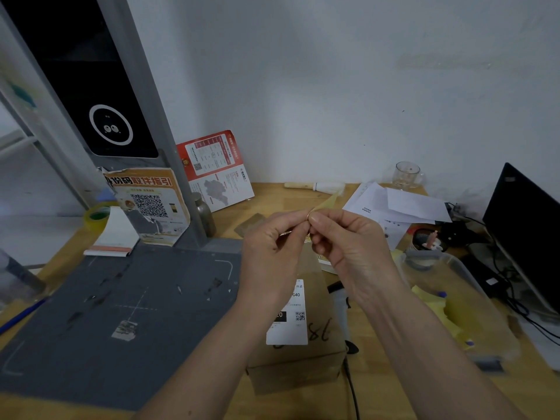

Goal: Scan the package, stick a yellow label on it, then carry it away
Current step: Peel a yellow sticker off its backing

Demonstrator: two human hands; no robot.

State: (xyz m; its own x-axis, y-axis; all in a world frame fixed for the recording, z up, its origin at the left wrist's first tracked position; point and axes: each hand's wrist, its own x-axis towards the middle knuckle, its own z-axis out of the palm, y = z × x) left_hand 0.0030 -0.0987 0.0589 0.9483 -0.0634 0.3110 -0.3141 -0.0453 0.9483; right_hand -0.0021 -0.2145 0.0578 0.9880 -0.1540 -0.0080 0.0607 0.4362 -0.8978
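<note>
Thin yellow label point(325, 204) between pinching hands point(272, 241); cardboard package point(303, 356)

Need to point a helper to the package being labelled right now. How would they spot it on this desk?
Start at the grey scanning mat covering the desk's left half. Just off its right edge, under the raised hands, sits the cardboard box. It is the only box there, with a white shipping label on top and handwritten numbers beside it.

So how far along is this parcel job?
The scan can't be confirmed. In hand: both hands, left hand and right hand, pinch a thin yellow label above the brown cardboard package. Left: sticking the label on and carrying the package away.
</note>
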